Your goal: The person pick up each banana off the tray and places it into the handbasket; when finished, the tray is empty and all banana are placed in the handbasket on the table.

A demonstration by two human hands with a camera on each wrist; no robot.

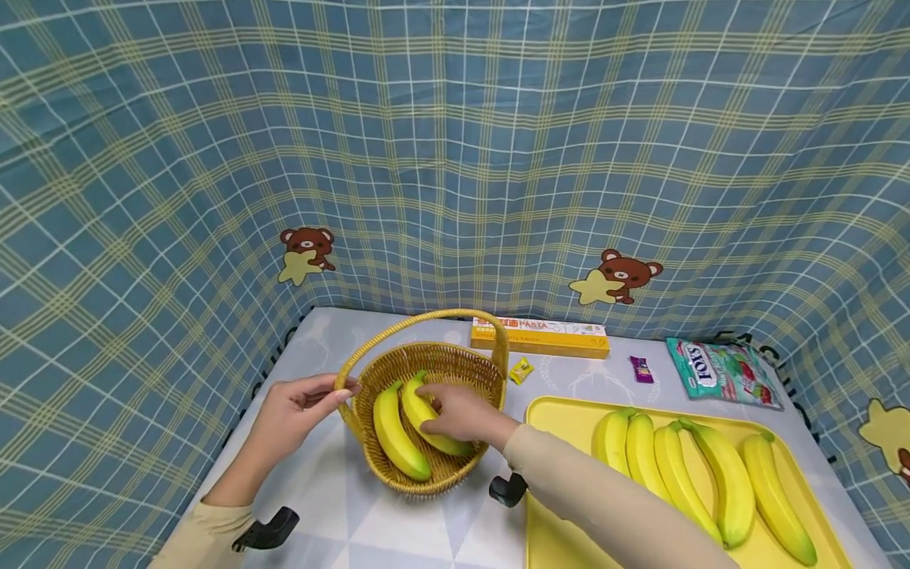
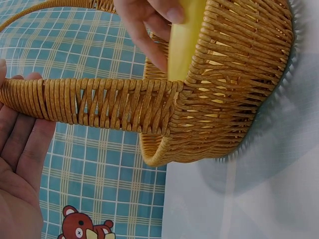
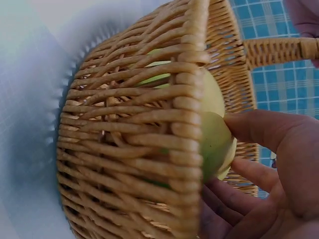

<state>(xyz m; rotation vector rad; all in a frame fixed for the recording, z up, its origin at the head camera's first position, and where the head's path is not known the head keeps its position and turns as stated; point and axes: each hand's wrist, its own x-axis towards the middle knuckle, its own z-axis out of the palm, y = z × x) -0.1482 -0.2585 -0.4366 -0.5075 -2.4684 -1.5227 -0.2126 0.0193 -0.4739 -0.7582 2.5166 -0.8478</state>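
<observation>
**Two bananas in the basket, both hands on it**

Here the right hand [image 1: 462, 412] reaches into the wicker basket [image 1: 455, 365] and curls its fingers and thumb round a banana [image 1: 426, 417], holding it against the inside of the basket; the right wrist view shows the fingertips [image 3: 249, 172] under the fruit and the thumb on top. A second banana [image 1: 395, 435] lies just left of it, the two touching side by side on the basket floor. The left hand [image 1: 295, 411] sits at the basket's left, where the handle [image 1: 419, 322] meets the rim. In the left wrist view the handle lies across its fingers [image 2: 20, 144], which look nearly straight, a steadying touch rather than a full clasp.

The basket stands on the table [image 1: 341, 506], left of centre. To its right is a yellow tray [image 1: 562, 419] with five bananas [image 1: 700, 474] in a row. Farther back lie a pasta box [image 1: 540, 337], two small sweets [image 1: 521, 369] and a candy bag [image 1: 721, 371].
</observation>
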